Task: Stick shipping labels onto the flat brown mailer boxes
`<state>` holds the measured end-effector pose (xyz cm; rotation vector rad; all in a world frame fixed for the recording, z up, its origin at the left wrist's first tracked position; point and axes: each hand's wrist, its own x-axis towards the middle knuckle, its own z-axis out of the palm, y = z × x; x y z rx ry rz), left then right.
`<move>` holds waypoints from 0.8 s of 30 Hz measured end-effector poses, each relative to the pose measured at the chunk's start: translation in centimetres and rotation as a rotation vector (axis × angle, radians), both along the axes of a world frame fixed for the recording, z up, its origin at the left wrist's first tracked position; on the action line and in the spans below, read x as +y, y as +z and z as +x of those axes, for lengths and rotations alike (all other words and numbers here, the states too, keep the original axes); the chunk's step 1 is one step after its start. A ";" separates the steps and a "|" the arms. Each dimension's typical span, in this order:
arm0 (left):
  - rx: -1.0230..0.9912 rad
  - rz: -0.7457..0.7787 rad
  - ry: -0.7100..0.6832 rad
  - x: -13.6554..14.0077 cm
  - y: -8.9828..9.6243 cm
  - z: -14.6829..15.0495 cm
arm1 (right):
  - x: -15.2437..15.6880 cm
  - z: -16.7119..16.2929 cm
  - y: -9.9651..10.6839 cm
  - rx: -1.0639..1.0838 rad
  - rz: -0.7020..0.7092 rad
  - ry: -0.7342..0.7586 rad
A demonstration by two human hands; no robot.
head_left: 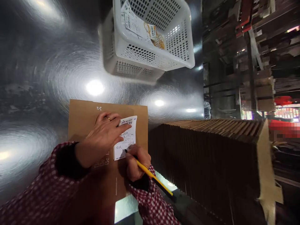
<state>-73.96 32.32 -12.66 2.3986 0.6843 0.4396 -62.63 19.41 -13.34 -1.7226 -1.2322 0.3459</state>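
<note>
Pen (pixel 150 172), yellow: gripped by right fingers (pixel 136 152). Paper slip (pixel 128 136): under left fingers (pixel 123 128), spread, pressing, grasping nothing; cardboard (pixel 81 120) beneath. Risk: slip skewing mid-stroke, should left pressure ease.

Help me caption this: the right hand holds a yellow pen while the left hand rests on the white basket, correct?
Not the basket: the head view shows the left hand resting on the paper and cardboard. The right hand does hold a yellow pen.

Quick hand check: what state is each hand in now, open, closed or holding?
Left hand: open, fingers spread over the white printed paper slip on flat brown cardboard.
Right hand: closed, holding the slim yellow-and-black pen, tip at the slip.
</note>
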 end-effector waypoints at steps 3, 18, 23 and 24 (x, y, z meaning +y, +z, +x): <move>-0.007 -0.015 -0.009 -0.1 0.2 -0.3 | 0.3 -0.2 -1.1 0.282 0.079 -0.265; -0.319 -0.512 0.548 -2.6 4.6 -3.4 | 4.5 5.6 9.6 0.895 -0.362 0.090; -0.448 -0.689 0.913 -8.1 6.8 -7.2 | 15.9 8.3 15.4 0.648 -0.283 0.111; -0.482 -0.697 0.960 -9.1 7.3 -7.5 | 18.0 9.3 16.8 0.626 -0.249 0.112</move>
